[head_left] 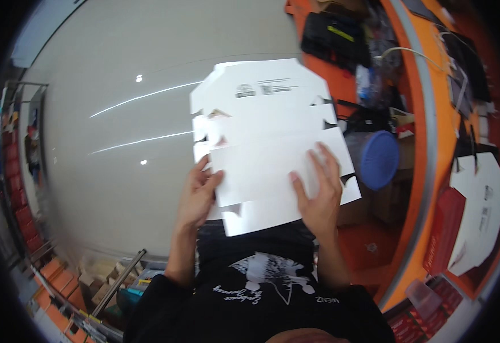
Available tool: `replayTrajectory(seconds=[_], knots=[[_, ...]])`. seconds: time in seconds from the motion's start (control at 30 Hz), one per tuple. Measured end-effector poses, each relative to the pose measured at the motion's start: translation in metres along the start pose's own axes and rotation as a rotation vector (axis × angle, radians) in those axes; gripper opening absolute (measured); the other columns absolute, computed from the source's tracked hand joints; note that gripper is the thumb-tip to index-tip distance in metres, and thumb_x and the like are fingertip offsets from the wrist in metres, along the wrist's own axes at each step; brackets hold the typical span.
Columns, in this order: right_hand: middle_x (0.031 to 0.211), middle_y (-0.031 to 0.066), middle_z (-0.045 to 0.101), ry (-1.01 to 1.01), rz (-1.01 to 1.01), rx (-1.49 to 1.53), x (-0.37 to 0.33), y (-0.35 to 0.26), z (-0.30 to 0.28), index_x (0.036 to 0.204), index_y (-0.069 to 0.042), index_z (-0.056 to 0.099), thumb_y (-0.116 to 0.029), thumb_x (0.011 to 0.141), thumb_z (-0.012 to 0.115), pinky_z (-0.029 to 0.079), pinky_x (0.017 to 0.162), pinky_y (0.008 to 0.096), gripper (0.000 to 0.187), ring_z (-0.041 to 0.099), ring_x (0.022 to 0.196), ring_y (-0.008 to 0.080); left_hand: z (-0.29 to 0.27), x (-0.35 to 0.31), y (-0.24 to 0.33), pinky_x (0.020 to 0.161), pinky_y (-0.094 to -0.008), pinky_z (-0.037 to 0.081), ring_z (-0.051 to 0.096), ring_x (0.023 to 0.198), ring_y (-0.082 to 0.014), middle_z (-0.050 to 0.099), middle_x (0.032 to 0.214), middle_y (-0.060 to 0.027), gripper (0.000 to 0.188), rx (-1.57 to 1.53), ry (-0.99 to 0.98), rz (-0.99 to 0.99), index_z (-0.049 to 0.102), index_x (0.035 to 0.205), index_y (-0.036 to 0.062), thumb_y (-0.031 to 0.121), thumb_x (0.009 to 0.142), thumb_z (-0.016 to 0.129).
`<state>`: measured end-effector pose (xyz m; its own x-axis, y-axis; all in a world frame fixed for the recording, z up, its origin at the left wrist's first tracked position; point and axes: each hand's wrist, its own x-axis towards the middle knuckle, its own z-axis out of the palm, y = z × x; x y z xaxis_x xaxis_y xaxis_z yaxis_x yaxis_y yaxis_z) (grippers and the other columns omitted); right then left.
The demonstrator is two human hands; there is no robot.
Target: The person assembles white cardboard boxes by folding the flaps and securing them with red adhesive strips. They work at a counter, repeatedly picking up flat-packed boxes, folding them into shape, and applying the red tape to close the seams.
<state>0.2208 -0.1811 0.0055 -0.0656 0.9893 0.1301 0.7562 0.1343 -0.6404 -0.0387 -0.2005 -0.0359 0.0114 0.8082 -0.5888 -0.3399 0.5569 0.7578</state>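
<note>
A white die-cut cardboard box blank (272,126) lies before my body, flat, with slots and flaps along its sides and small dark print near its far end. At its left edge another white layer shows beneath; I cannot tell whether this is a second blank or a folded part. My left hand (197,197) grips the near left edge, thumb on top and fingers partly hidden at the side. On the near right part rests my right hand (323,197), its fingers spread over the white surface.
On the orange bench (432,131) at right lie another white blank (481,217) and a red one (445,228). A blue round lid-like thing (379,160) and a black case (335,40) are nearer. Cartons and a metal rail (118,283) stand at lower left.
</note>
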Motion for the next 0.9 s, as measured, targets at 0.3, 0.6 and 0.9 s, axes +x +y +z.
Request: replayTrajectory(seconds=[0.3,0.6,0.9], knots=[[0.111,0.0165,0.07,-0.169,0.415,0.01,-0.016,0.09,-0.034,0.131,0.009,0.061,-0.016,0.089,0.082,0.058,0.077,0.0333,0.053,0.071,0.093,0.0199,-0.005,-0.001,0.02,0.096,-0.0326,0.057,0.07,0.109,-0.0202,0.069,0.122,-0.0203,0.058,0.108,0.055,0.019,0.032,0.155,-0.0082,0.0,0.103,0.054],[0.098,0.0188,0.069,-0.013,0.339,0.07,-0.01,0.035,-0.03,0.106,0.001,0.06,0.001,0.086,0.071,0.055,0.076,0.043,0.023,0.069,0.083,0.0337,0.035,-0.021,0.023,0.096,-0.0367,0.055,0.063,0.117,-0.0224,0.062,0.132,-0.0152,0.053,0.874,0.247,0.583,0.045,0.153,0.003,0.012,0.104,0.061],[0.127,0.0167,0.066,-0.138,-0.3,-0.256,-0.018,-0.027,-0.02,0.124,-0.002,0.066,-0.005,0.085,0.075,0.048,0.102,0.0436,0.04,0.064,0.12,0.0322,0.109,0.001,-0.005,0.084,-0.029,0.056,0.068,0.094,-0.0122,0.074,0.108,-0.0087,0.038,-0.051,-0.223,-0.004,0.062,0.134,-0.0053,0.023,0.109,0.06]])
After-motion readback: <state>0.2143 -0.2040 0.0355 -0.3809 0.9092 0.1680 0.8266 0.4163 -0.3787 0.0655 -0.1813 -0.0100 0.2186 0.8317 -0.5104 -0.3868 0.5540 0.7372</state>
